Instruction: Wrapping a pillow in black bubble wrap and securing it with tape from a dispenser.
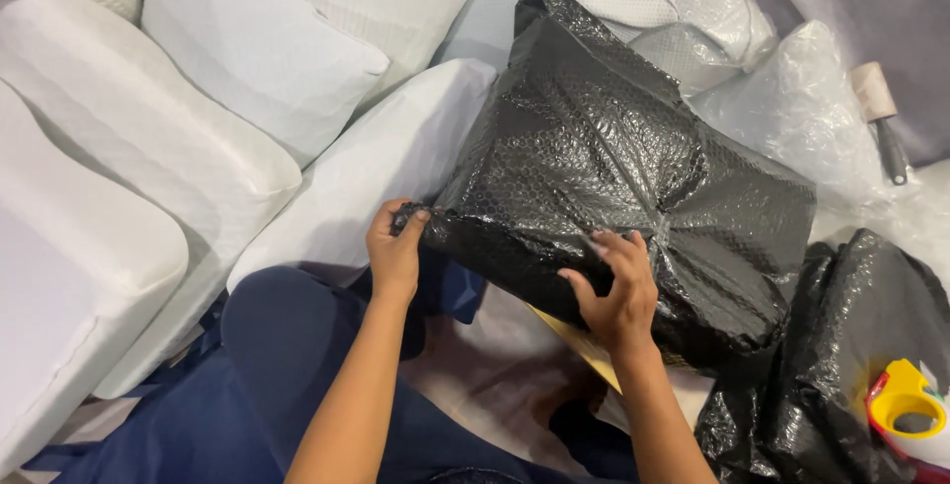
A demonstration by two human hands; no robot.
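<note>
Above my lap, my left hand (pixel 396 246) pinches the black bubble-wrap bag's (pixel 614 167) near edge. My right hand (pixel 618 291) grips that edge too. White pillows (pixel 247 68) crowd its left side.

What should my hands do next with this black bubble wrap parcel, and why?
Probably fold the near flap under and press it flat. The left hand pinches the corner of the black parcel, and the right hand presses its near edge, which still looks loose and wrinkled. The tape dispenser sits at the right, within likely reach for sealing afterwards.
</note>
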